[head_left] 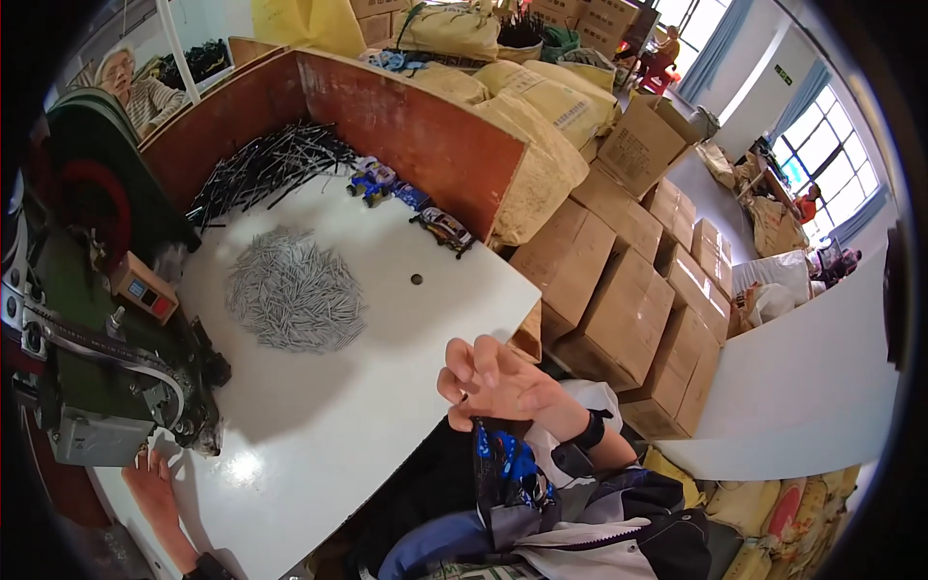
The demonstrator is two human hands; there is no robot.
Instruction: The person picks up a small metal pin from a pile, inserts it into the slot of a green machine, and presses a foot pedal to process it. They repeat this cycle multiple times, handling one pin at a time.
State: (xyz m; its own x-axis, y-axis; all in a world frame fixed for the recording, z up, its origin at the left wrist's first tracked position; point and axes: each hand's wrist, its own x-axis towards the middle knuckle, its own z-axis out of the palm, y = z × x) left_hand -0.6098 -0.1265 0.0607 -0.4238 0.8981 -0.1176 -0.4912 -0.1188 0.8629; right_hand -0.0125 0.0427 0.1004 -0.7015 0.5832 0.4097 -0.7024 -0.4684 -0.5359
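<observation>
My left hand (153, 486) is at the lower left, under the grey metal box (101, 440) of a green machine (82, 329). Its fingers are drawn together near the machine's working end; whatever they hold is too small to make out. Palm turned up, my right hand (498, 382) is raised over the near right edge of the white table (425, 329). Its fingers are loosely bent and apart, with nothing visible in them. Thin grey metal pins (295, 295) lie in a heap mid-table. Behind them are long black rods (280, 159) in a loose pile.
Two toy cars, one blue and purple (372, 182) and one dark (443, 232), sit by the reddish wooden guard (416, 121). Cardboard boxes (619, 309) and yellow sacks (556, 101) stand to the right and behind. A person (135, 92) is beyond the guard at the far left.
</observation>
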